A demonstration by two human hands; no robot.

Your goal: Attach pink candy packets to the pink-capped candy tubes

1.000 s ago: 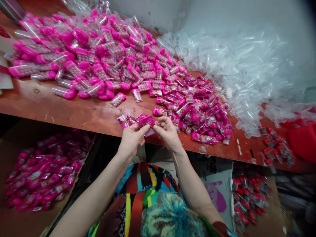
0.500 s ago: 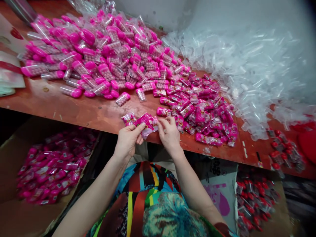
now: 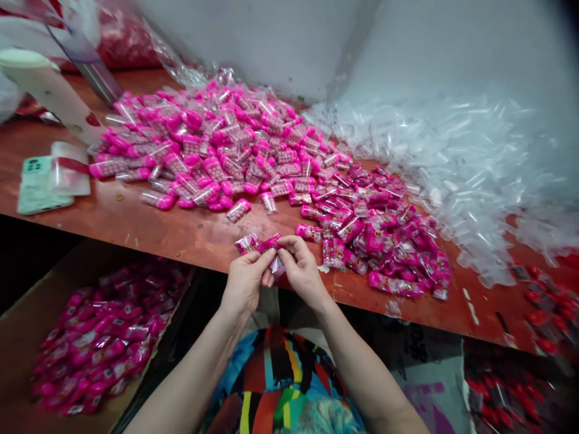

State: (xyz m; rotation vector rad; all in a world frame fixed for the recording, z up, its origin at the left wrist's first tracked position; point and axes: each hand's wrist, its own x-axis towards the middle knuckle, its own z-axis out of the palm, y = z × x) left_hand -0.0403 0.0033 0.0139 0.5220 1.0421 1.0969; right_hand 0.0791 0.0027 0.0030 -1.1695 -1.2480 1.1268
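Just over the table's front edge, my left hand (image 3: 244, 282) pinches a pink printed plastic wrapper (image 3: 271, 242) between thumb and fingers. My right hand (image 3: 302, 272) closes on the same wrapper from the other side, and the two hands nearly touch. Fingers cover much of it, so whether anything is inside cannot be seen. Another shiny pink printed piece (image 3: 246, 243) shows just left of it. Beyond the hands lies a heap of clear bottles with pink caps (image 3: 217, 157), filled with small round balls. To the right is a pile of pink wrapped bottles (image 3: 384, 238).
Clear plastic containers (image 3: 452, 144) are heaped at the back right. A phone (image 3: 43, 184), a small packet (image 3: 70, 172) and a white tumbler (image 3: 49, 90) are at left. Below the table edge, a cardboard box (image 3: 18, 313) holds wrapped pink bottles. Red-capped items (image 3: 549, 307) lie far right.
My right hand has moved in toward my left, and the wrapper is now more covered by fingers. The view has tilted up and left, bringing the phone and tumbler into sight.
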